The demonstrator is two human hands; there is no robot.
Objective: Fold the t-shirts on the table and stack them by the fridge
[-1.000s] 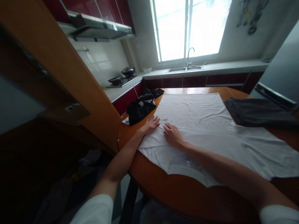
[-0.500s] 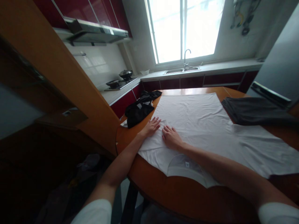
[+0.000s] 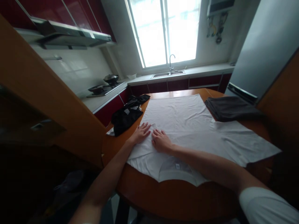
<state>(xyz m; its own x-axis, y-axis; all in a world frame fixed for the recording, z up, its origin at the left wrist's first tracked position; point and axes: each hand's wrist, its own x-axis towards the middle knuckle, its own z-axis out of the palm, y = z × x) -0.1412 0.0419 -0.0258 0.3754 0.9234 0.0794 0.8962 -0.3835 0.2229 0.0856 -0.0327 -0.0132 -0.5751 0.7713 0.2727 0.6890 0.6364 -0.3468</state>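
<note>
A white T-shirt [image 3: 179, 118] lies spread over the wooden table, its neckline with a small label towards me and its hem at the far side. One sleeve stretches out to the right; the left sleeve lies beneath my hands. My left hand [image 3: 140, 133] rests flat on the shirt's left edge, fingers stretched out. Just to its right, my right hand [image 3: 161, 141] lies palm down on the cloth, its fingers slightly bent. A small crease shows in the fabric just beyond the fingertips. Neither hand grips anything that I can see.
Crumpled black clothing [image 3: 127, 115] lies at the table's left edge. Folded dark grey cloth [image 3: 231, 107] is at the right, near the fridge [image 3: 259, 53]. Beyond the wooden table [image 3: 149, 202] are a counter with a sink [image 3: 161, 75] and a stove with pans [image 3: 111, 78].
The view has turned to the right, so everything shifts left in the picture. My hands stay on almost the same spot of the shirt, and the cloth looks unchanged.
</note>
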